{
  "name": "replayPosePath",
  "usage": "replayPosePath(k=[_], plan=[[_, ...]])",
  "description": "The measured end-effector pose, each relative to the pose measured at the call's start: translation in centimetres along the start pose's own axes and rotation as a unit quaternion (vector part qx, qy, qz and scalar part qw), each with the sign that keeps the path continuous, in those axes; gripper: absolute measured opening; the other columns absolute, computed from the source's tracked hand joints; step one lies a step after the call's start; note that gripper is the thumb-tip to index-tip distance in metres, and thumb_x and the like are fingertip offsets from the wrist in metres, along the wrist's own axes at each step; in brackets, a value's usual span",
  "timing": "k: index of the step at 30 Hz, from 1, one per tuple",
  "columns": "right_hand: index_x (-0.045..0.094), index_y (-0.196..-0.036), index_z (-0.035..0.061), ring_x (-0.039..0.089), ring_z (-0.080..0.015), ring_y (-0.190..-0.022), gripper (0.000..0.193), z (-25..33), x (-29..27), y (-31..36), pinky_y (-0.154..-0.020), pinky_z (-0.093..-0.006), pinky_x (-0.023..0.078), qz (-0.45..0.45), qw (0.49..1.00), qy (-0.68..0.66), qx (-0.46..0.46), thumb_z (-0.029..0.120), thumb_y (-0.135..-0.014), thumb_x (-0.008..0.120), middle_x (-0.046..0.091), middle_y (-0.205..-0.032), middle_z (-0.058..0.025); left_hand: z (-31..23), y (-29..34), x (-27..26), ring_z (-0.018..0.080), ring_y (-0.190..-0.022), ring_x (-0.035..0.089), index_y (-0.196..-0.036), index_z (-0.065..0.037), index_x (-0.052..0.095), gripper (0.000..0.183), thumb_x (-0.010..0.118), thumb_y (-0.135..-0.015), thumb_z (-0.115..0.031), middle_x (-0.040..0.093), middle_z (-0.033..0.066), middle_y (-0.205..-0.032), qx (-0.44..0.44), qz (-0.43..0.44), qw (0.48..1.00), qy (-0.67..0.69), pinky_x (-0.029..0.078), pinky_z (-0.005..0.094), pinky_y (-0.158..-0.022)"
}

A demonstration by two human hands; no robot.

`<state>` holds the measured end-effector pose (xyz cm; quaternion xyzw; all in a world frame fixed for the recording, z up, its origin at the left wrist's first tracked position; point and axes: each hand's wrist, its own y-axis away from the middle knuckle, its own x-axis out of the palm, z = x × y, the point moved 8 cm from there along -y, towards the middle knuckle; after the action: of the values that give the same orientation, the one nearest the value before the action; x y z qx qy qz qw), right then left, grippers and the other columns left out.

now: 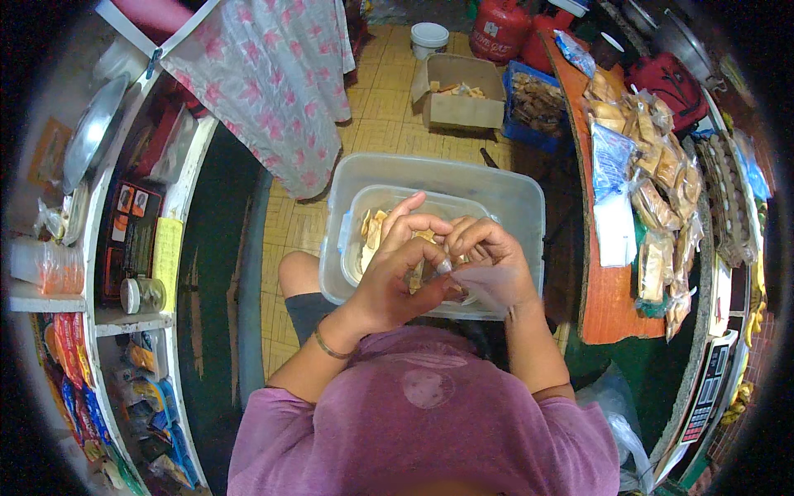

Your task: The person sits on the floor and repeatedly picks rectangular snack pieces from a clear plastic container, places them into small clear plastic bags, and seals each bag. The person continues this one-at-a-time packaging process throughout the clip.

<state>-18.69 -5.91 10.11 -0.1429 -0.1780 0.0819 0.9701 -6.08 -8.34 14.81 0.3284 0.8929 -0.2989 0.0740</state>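
Note:
My left hand [395, 277] and my right hand [495, 252] meet over a large clear plastic tub [521, 198]. Thumbs and fingertips of both pinch the edge of a thin see-through plastic bag [486, 285], which hangs against my right palm. It looks flat, with nothing visible inside. Within the big tub sits a smaller clear tub [351, 207]. Pale yellow-brown pieces [376, 225], like toasted bread or chips, lie in it, partly covered by my hands.
Beyond the tub are a cardboard box [463, 114] of bread-like pieces, a blue crate [542, 132], a white bucket [429, 37] and red gas cylinders [499, 29]. An orange tabletop [608, 306] with bagged bread [657, 202] stands right; shelves [128, 326] and a flowered curtain [265, 91] are left.

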Motion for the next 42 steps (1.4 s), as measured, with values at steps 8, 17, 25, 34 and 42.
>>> replayPosePath(k=[8, 17, 25, 34, 42], plan=[[0.058, -0.095, 0.0064, 0.055, -0.0206, -0.101, 0.025, 1.3, 1.0, -0.5, -0.098, -0.036, 0.04, 0.03, 1.0, -0.007, 0.002, 0.003, -0.076, 0.074, 0.057, -0.098, -0.004, -0.3, -0.1, 0.1, 0.0408, -0.139, 0.02, -0.091, -0.012, 0.059, 0.027, 0.074, -0.071, -0.003, 0.045, 0.0122, -0.132, -0.004, 0.032, 0.999, -0.02, 0.017, 0.0555, -0.112], [0.056, -0.091, 0.0078, 0.054, -0.0202, -0.092, 0.029, 2.2, 1.4, -1.1, -0.088, -0.0355, 0.042, 0.067, 0.996, 0.057, -0.026, 0.002, -0.072, 0.077, 0.057, -0.094, -0.0032, -0.8, 0.1, -0.2, 0.0355, -0.127, 0.035, -0.096, -0.011, 0.058, 0.029, 0.068, -0.072, 0.002, 0.046, 0.0105, -0.116, -0.018, 0.025, 0.999, -0.031, 0.014, 0.0553, -0.112], [0.058, -0.084, 0.0067, 0.056, -0.0253, -0.089, 0.022, 4.9, 2.5, -1.0, -0.084, -0.0382, 0.044, 0.039, 0.965, 0.235, -0.111, -0.001, -0.071, 0.073, 0.06, -0.086, -0.0061, -0.9, 0.5, -0.2, 0.0317, -0.117, 0.045, -0.1, -0.011, 0.06, 0.033, 0.066, -0.071, 0.003, 0.052, 0.0054, -0.103, -0.009, 0.041, 0.996, -0.079, 0.014, 0.0578, -0.11], [0.06, -0.086, 0.0076, 0.058, -0.0303, -0.091, 0.028, 6.7, 4.1, 0.2, -0.083, -0.0414, 0.045, -0.048, 0.887, 0.416, -0.195, -0.004, -0.062, 0.072, 0.061, -0.091, -0.007, -1.6, 0.0, -1.2, 0.0296, -0.113, 0.057, -0.096, -0.005, 0.062, 0.027, 0.069, -0.071, 0.003, 0.064, 0.0059, -0.098, 0.011, -0.022, 0.997, -0.076, 0.022, 0.0538, -0.112], [0.06, -0.088, 0.0094, 0.06, -0.0315, -0.094, 0.027, 6.6, 4.6, 0.5, -0.085, -0.0422, 0.046, -0.08, 0.895, 0.386, -0.211, -0.004, -0.066, 0.069, 0.062, -0.092, -0.0064, -1.9, 0.3, -1.8, 0.0282, -0.103, 0.063, -0.097, -0.004, 0.063, 0.028, 0.069, -0.071, 0.006, 0.066, 0.0104, -0.1, 0.027, -0.065, 0.997, -0.019, 0.033, 0.0536, -0.107]])
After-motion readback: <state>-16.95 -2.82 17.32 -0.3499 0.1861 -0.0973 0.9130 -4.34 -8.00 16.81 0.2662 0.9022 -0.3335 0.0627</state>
